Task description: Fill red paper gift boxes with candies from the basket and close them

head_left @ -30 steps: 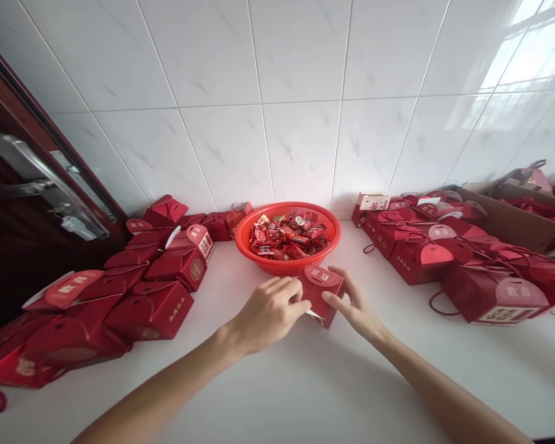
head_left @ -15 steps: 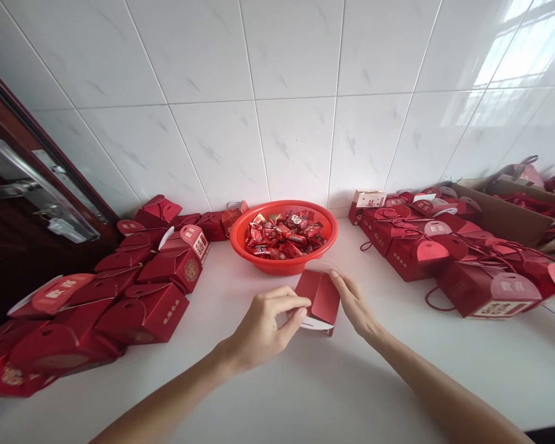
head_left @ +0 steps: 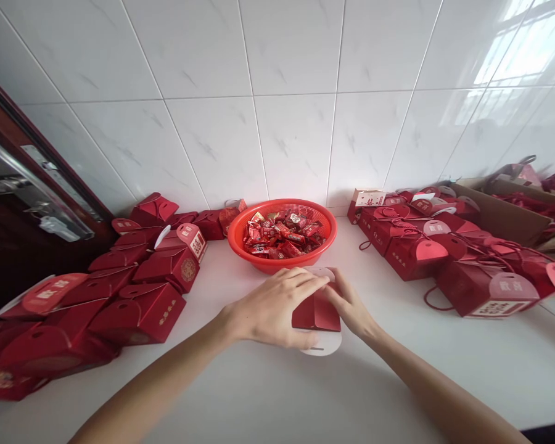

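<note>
A small red box [head_left: 318,313] stands on the white counter [head_left: 259,394] in front of the candy basket. One white-lined flap sticks out at its near end, another at its far end. My left hand [head_left: 277,305] reaches over the box from the left, its fingertips at the far flap and its thumb by the near flap. On the right, my right hand [head_left: 350,302] grips the box's far right corner with bent fingers, partly hidden behind the flap. Wrapped candies [head_left: 284,235] fill much of the red basket [head_left: 280,265] just beyond.
Folded red boxes [head_left: 139,313] stand in rows on the left, near a dark door with a metal handle [head_left: 32,185]. More red boxes [head_left: 481,283], some with cords, are grouped on the right. Behind them is a cardboard carton [head_left: 504,216]. White wall tiles rise behind.
My left hand has moved from the near flap to over the box, its fingers now at the far flap. The near flap has swung outward. My right fingers have bent in toward the far flap.
</note>
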`<state>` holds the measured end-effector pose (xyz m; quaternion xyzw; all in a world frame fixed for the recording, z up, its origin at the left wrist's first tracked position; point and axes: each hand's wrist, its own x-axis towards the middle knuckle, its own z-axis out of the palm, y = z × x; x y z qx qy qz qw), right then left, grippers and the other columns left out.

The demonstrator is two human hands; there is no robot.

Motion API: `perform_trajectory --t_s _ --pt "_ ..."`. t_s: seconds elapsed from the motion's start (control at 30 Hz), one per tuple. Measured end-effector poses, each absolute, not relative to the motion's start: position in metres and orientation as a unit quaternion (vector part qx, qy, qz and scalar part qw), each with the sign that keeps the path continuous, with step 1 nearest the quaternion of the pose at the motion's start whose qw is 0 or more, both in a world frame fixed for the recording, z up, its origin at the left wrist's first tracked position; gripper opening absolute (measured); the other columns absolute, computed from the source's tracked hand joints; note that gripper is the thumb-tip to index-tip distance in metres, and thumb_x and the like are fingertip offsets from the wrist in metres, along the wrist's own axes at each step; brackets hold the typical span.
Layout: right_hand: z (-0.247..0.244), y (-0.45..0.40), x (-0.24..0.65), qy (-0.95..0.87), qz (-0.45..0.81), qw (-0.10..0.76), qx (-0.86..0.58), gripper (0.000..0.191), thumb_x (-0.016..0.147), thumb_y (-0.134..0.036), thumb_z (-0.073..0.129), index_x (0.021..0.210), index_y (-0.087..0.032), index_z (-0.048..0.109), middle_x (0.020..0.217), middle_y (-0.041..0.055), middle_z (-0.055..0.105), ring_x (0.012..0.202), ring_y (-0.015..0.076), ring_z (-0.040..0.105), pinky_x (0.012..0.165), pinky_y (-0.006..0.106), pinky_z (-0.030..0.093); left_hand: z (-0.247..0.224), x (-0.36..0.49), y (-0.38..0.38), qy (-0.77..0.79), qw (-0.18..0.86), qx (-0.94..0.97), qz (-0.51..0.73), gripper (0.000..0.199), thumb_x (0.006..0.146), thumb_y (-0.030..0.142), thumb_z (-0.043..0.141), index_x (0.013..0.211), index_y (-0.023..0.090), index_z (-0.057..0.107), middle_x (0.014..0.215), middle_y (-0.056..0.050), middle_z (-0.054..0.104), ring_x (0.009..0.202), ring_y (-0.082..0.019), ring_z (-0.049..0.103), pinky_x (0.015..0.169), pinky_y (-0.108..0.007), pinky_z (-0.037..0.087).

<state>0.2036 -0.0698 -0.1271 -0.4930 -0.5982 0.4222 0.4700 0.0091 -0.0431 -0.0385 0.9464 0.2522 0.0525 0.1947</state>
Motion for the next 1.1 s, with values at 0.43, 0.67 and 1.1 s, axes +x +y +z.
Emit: perform_trajectory --t_s 0.43,0.67,1.1 --pt "-0.117 -0.083 0.210 -0.673 0.398 0.419 -0.462 0.111 0.070 -0.036 0.085 0.159 -0.032 0.018 0.159 0.0120 0.039 0.145 0.0330 0.039 0.117 0.058 0.033 -0.038 0.010 -0.038 0.274 0.157 0.945 0.086 0.093 0.071 0.050 0.080 0.151 0.020 0.044 0.139 -0.014 0.057 0.131 -0.036 0.048 0.109 -0.051 0.044" --pt "-0.111 -0.080 0.223 -0.684 0.387 0.409 -0.463 0.084 0.077 -0.046 0.079 0.149 -0.034 0.037 0.157 0.0102 0.043 0.143 0.0322 0.043 0.114 0.056 0.038 -0.046 -0.008 -0.034 0.324 0.180 0.918 0.143 0.066 0.078 0.054 0.075 0.136 0.027 0.062 0.109 -0.006 0.058 0.098 -0.023 0.062 0.086 -0.037 0.055" --pt "-0.086 -0.074 0.195 -0.760 0.285 0.254 -0.526 0.047 0.071 -0.060 0.080 0.082 -0.023 0.053 0.095 0.0037 0.062 0.082 0.0211 0.058 0.073 0.037 0.049 -0.046 -0.026 -0.023 0.279 0.169 0.925 0.196 0.041 0.087 0.005 0.040 0.108 0.018 0.072 0.098 -0.004 0.070 0.088 -0.017 0.064 0.082 -0.028 0.049"
